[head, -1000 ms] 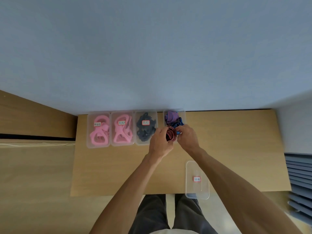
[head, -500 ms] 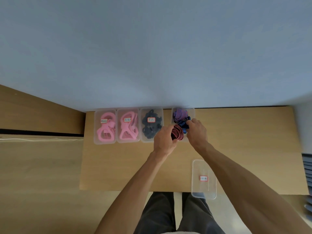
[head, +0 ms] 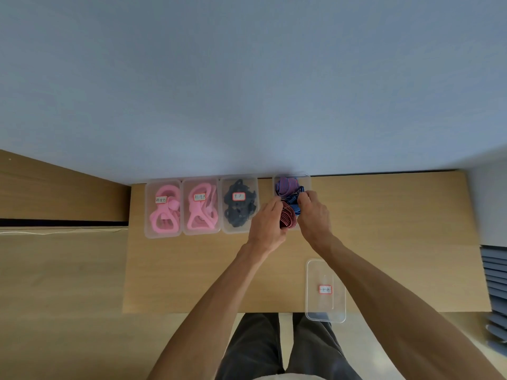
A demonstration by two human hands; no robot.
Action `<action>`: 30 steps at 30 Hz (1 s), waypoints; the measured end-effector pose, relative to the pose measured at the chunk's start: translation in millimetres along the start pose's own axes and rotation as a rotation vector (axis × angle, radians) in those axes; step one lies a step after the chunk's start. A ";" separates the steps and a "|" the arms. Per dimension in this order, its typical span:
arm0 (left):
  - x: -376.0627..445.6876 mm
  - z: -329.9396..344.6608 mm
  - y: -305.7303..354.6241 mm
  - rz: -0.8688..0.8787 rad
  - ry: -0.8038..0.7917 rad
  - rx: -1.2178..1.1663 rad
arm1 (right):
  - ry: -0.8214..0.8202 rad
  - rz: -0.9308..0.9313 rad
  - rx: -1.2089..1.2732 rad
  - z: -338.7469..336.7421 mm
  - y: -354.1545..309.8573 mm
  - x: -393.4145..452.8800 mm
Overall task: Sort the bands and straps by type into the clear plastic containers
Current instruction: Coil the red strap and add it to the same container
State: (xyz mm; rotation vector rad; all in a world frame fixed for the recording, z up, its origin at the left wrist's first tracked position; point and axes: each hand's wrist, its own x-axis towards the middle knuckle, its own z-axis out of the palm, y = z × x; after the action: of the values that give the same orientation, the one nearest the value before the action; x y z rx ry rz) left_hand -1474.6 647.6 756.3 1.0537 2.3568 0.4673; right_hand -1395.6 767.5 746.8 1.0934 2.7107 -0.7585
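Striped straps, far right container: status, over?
Left hand grips red striped roll. Right hand pinches blue striped strap over mixed container. Near lidded container unused. Nothing blocking.

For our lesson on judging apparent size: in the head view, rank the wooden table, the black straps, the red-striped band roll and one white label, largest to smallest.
1. Wooden table
2. Black straps
3. Red-striped band roll, partly hidden by the left hand and right hand
4. White label, though it lies nearer the camera
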 end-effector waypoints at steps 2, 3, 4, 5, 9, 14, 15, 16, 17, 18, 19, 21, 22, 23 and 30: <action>0.1 1.7 2.0 0.000 -0.005 -0.012 | 0.011 0.018 0.088 1.9 -0.9 0.0; -0.1 2.8 3.2 0.003 -0.013 -0.021 | 0.036 0.058 0.164 3.5 -0.7 -0.4; 0.1 3.9 4.0 0.012 -0.026 -0.024 | 0.068 0.124 0.249 4.8 0.0 0.3; 1.1 4.4 4.7 0.024 -0.037 -0.019 | 0.096 0.199 0.323 5.9 0.8 1.8; 5.8 4.8 3.4 0.018 -0.044 0.003 | 0.126 0.342 0.463 4.6 -0.3 10.2; 7.6 8.4 3.7 0.015 -0.029 0.000 | 0.156 0.499 0.662 2.6 -8.3 18.3; 7.7 9.0 4.6 0.013 -0.028 -0.001 | 0.160 0.529 0.687 3.4 -10.4 19.9; 7.6 8.9 5.7 0.008 -0.026 0.002 | 0.161 0.551 0.702 4.0 -12.3 21.6; 7.6 8.5 6.8 0.001 -0.024 0.006 | 0.160 0.560 0.709 4.1 -14.3 23.6; 7.6 8.3 7.3 -0.003 -0.020 0.010 | 0.157 0.553 0.703 4.0 -16.0 25.1; 7.5 8.7 7.4 -0.003 -0.018 0.011 | 0.157 0.526 0.679 3.5 -16.8 25.8; 6.7 11.2 7.6 -0.002 -0.014 0.000 | 0.175 0.436 0.593 1.8 -17.0 24.7; 6.2 12.4 8.1 -0.005 -0.014 -0.006 | 0.191 0.393 0.557 2.0 -16.6 23.8; 5.7 13.5 8.3 -0.012 -0.013 -0.009 | 0.209 0.361 0.536 2.4 -16.1 23.0; 18.3 15.6 15.6 -0.042 -0.008 0.092 | 0.249 0.307 0.511 1.6 -0.7 24.0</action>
State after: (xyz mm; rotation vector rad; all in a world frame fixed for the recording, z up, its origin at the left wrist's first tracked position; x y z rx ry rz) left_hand -1466.8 673.1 745.7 1.0426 2.4087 0.3412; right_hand -1413.7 781.1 738.8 1.7655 2.4925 -1.3799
